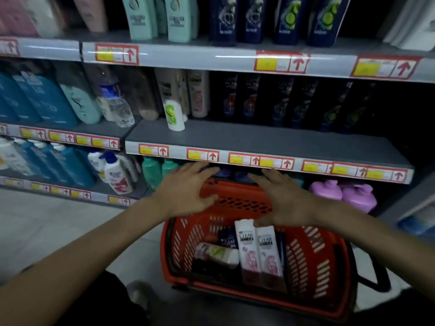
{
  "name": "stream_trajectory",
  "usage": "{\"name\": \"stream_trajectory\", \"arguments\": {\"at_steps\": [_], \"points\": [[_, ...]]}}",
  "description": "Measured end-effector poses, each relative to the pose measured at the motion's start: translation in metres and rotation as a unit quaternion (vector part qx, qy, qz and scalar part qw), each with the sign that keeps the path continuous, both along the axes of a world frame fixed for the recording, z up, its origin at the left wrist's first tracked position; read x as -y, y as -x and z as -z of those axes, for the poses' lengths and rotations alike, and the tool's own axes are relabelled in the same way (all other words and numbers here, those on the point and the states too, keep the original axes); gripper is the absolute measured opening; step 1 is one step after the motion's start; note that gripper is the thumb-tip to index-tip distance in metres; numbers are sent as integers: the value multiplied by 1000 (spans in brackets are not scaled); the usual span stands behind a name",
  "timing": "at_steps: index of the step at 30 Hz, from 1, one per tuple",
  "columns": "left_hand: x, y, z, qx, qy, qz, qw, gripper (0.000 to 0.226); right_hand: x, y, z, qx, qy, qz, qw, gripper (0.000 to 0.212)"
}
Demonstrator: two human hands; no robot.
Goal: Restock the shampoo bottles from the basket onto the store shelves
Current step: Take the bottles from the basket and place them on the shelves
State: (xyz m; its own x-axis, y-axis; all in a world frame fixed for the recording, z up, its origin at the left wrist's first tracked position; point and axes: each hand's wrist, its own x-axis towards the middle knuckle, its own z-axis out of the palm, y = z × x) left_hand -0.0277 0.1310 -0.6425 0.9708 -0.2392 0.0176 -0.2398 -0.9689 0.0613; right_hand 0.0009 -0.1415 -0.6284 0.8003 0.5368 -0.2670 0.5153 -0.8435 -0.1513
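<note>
A red plastic basket [313, 262] stands on the floor in front of the shelves. Inside it are two upright white Clear shampoo bottles [257, 250], a white bottle lying on its side [216, 254] and a dark Clear bottle [227, 237] behind. My left hand [186, 187] and my right hand [282, 196] hover over the basket's far rim, fingers spread, holding nothing. The grey middle shelf [259, 140] just above them is bare at the front, with a small white and green bottle [174, 115] standing on it at the left.
Dark bottles [282, 102] line the back of the middle shelf. Teal and navy bottles [211, 17] fill the upper shelf. Purple bottles [353, 194] sit on the low shelf at the right, blue and white pump bottles [113, 175] at the left. Grey floor lies left of the basket.
</note>
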Motion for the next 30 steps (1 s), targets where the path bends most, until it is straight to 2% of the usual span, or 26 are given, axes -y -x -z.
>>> {"name": "stream_trajectory", "arguments": {"at_steps": [5, 9, 14, 18, 25, 30], "points": [[28, 20, 66, -80, -39, 60, 994, 83, 25, 33, 60, -36, 16, -43, 998, 113], [44, 26, 115, -168, -94, 83, 978, 83, 29, 45, 99, -100, 40, -41, 993, 102], [49, 19, 167, -249, -134, 78, 956, 83, 30, 53, 136, -90, 107, -80, 987, 83], [62, 11, 192, -255, -159, 104, 948, 71, 28, 59, 150, -78, 129, -103, 983, 75], [80, -5, 212, -330, -69, 66, 939, 60, 27, 61, 159, -47, 125, -115, 984, 75], [87, -12, 224, -332, -55, 91, 937, 57, 31, 55, 156, -51, 146, -107, 982, 76]]}}
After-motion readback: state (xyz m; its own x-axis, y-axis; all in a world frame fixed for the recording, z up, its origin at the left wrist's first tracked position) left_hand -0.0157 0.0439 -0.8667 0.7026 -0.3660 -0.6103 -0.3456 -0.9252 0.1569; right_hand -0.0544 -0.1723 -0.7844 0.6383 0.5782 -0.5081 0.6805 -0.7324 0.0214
